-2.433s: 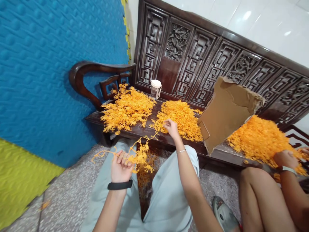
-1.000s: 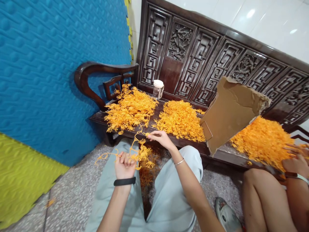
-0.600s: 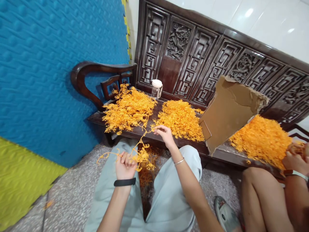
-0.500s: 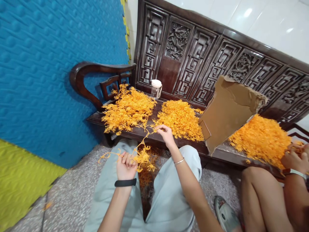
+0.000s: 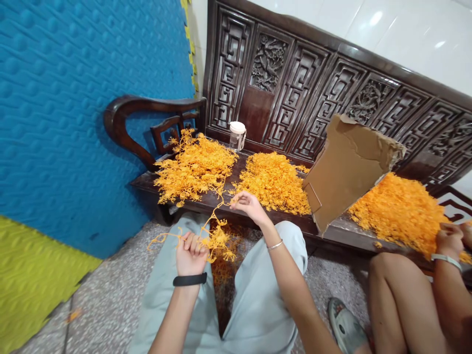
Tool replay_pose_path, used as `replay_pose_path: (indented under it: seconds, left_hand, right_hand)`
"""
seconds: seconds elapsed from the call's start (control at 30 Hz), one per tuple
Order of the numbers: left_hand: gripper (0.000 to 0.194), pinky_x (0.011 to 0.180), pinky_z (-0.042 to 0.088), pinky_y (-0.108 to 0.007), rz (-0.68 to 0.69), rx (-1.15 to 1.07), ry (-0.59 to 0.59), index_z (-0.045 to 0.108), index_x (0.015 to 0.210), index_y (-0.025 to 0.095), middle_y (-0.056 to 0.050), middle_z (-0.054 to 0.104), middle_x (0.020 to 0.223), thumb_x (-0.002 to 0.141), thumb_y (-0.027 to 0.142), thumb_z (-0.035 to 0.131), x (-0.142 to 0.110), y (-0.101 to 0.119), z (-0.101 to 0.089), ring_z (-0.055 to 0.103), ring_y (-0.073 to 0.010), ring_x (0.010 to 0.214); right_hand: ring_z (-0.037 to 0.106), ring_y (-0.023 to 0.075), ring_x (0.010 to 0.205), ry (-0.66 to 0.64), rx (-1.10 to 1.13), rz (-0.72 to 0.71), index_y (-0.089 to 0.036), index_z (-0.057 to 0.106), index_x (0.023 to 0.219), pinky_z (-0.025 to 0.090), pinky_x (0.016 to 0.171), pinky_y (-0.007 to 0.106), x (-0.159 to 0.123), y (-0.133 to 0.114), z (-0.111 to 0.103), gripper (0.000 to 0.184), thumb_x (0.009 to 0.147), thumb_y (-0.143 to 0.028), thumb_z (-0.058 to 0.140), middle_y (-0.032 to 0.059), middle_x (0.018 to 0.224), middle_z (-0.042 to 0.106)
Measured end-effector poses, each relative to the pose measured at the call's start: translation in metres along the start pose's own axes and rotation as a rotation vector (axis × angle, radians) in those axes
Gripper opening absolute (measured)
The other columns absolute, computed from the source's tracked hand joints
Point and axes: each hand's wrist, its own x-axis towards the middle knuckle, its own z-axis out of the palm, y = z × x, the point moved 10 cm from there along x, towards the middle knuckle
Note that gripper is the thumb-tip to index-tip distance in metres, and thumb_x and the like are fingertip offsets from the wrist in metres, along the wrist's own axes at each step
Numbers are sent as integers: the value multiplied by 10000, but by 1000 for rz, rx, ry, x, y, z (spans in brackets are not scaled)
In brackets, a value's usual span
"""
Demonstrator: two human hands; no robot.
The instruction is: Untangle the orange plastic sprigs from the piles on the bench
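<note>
My left hand (image 5: 191, 251), with a black band on the wrist, is closed round a tangled orange plastic sprig (image 5: 217, 239) above my lap. My right hand (image 5: 248, 205) pinches the far end of that same sprig at the front edge of the dark wooden bench (image 5: 206, 199). Two heaps of orange pieces lie just beyond it: a loose, branchy left heap (image 5: 194, 167) and a denser middle heap (image 5: 275, 181).
A torn cardboard sheet (image 5: 346, 167) leans between the middle heap and a third orange heap (image 5: 400, 209). A white-lidded jar (image 5: 237, 135) stands at the bench back. Another person's hand (image 5: 448, 239) and knees are at the right. Blue and green foam mats cover the left wall.
My right hand came off the middle heap and drew back to the bench's front edge, pinching the sprig's end. My left hand stayed put. The other person's hand shifted at the right heap.
</note>
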Motion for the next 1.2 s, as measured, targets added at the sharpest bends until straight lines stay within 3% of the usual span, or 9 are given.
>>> replay_pose_path:
  seconds: [0.17,0.3,0.6,0.73,1.0,1.2]
  left_hand:
    - [416,292,162,-199,-9,4,-12,140,454,179,58,26,433,857,165,242,2,0,1,95,-85,311]
    - [427,290,145,-198,-54,28,6,169,439,177,61,29,438,857,179,257,0,-11,1,86,-82,309]
    - [439,293,88,-193,-331,33,5,183,430,179,67,-12,479,855,210,288,-31,-83,27,8,-79,342]
    - [438,298,64,-197,-314,37,-10,181,433,178,65,-19,487,857,212,285,-31,-82,34,-11,-79,351]
    - [441,301,60,-207,-270,59,-17,207,425,175,67,-10,479,858,208,285,-30,-73,38,-3,-78,343]
    - [437,295,70,-204,-269,84,-4,206,423,175,67,7,464,845,211,316,-34,-78,42,19,-78,333]
  right_hand:
    - [566,99,707,58,-123,-63,-172,579,787,437,715,231,3,-6,-17,174,615,-193,597,-5,777,591]
    - [542,111,664,217,-285,-157,-176,590,741,425,649,231,4,-10,-36,125,618,-173,568,-4,740,590]
    - [532,121,680,632,-446,-283,-153,545,690,400,646,233,-16,-33,-66,79,643,-125,489,7,718,582]
    - [530,122,706,753,-450,-331,-148,506,674,393,676,235,-22,-38,-70,52,651,-113,475,9,711,567]
    - [502,108,687,848,-518,-367,-151,475,677,357,646,214,-22,-42,-59,100,665,-78,408,-1,689,530]
    - [480,104,679,918,-548,-411,-150,459,674,346,638,211,-26,-52,-61,116,660,-62,386,-2,686,506]
